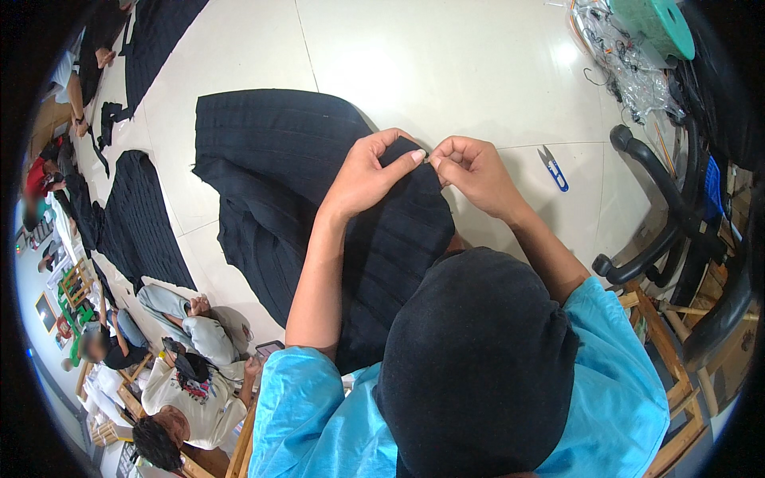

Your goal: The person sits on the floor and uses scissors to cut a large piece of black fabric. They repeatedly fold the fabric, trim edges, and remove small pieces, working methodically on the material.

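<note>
Dark pleated fabric (278, 150) spreads beneath my arms over the pale tiled floor, its upper right part gathered at my hands. My left hand (370, 175) grips the cloth, thumb on top near its edge. Just to the right, my right hand (470, 174) is closed in a pinch at that same edge, close to my left thumb; a tiny pale item between the fingertips is too small to make out. Blue-handled thread snips (555, 174) lie on the floor to the right of my right hand.
More dark pleated pieces (141, 223) lie leftward. A seated person in white (199, 398) holds a phone (269, 347) at lower left; others sit farther back. At right are black chair legs (648, 169), plastic bags (606, 64), a teal spool (647, 24) and wooden frames (684, 401).
</note>
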Action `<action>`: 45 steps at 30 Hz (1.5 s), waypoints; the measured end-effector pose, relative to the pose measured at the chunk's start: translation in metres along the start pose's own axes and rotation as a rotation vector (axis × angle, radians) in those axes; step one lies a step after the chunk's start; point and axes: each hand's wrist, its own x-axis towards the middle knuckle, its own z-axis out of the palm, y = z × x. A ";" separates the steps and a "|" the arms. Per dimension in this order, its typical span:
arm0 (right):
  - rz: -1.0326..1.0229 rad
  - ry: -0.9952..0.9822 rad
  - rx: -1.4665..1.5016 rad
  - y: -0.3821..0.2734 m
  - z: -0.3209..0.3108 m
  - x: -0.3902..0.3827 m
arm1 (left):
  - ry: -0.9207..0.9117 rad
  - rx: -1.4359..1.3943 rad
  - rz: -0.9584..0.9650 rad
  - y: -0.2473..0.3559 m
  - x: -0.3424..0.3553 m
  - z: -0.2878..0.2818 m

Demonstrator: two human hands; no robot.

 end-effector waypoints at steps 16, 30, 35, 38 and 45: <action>0.007 0.004 0.009 0.004 0.001 0.000 | -0.001 -0.021 0.037 -0.004 0.001 0.000; 0.021 0.017 -0.007 0.009 0.000 0.001 | 0.006 0.016 0.012 -0.002 0.001 0.000; -0.015 0.043 0.050 0.012 0.002 0.001 | 0.016 -0.007 0.046 -0.007 0.002 0.001; -0.032 0.066 0.083 0.011 0.001 0.001 | 0.011 -0.013 0.029 -0.007 0.002 0.001; 0.041 0.004 0.045 0.007 0.000 0.001 | 0.008 -0.017 0.049 -0.003 0.001 0.001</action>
